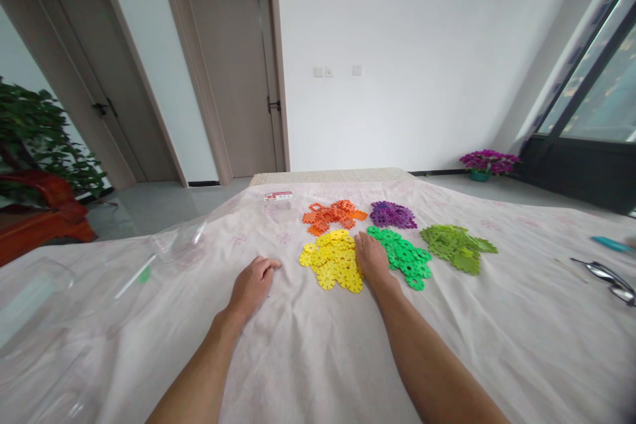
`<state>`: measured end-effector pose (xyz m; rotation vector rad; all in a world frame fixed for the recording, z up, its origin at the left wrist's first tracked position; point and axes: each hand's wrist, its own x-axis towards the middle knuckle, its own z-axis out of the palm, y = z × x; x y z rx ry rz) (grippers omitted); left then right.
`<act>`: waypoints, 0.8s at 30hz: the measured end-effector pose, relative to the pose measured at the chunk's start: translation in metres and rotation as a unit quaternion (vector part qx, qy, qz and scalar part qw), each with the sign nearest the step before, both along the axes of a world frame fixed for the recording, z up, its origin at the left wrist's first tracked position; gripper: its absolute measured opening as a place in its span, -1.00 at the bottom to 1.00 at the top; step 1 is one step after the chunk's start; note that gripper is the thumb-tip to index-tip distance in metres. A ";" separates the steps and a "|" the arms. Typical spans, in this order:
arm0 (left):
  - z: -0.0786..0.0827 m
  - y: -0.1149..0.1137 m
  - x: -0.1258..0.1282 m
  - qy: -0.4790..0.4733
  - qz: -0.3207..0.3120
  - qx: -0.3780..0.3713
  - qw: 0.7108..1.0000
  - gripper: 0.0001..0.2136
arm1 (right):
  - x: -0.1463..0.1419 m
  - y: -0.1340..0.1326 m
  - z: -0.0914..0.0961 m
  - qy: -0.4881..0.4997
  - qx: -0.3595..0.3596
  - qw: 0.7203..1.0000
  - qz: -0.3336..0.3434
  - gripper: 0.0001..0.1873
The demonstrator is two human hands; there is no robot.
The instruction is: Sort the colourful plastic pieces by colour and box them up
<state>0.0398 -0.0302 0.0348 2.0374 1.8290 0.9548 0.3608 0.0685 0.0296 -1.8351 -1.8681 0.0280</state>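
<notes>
Loosely curled, my left hand (256,283) rests on the tablecloth left of a pile of yellow snowflake building discs (335,258); I see nothing in its fingers. My right hand (372,257) lies against the right edge of that yellow pile, beside the green discs (405,255). Its fingers are pressed together and bent down; whatever they may hold is hidden. Behind the yellow pile are orange discs (334,214), with purple discs (391,214) to their right. A pile of olive-green discs (454,246) lies farther right.
A pale patterned cloth (308,358) covers the table. Clear plastic containers (99,285) stand at left. A small red-and-white label (278,196) is near the far edge. Glasses (609,278) and a blue object (611,243) lie at far right.
</notes>
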 end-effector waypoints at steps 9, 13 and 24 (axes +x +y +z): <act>0.002 0.000 0.001 0.004 -0.003 -0.005 1.000 -0.72 | -0.007 -0.010 0.011 0.099 0.133 0.982 0.088 -0.57; 0.003 0.000 0.000 0.005 -0.007 -0.002 1.000 -0.72 | -0.028 -0.025 0.025 0.112 0.191 0.959 0.177 -0.63; 0.001 0.002 -0.008 0.015 0.064 0.123 0.990 -0.70 | -0.113 -0.086 0.032 0.003 0.106 0.875 0.473 -0.77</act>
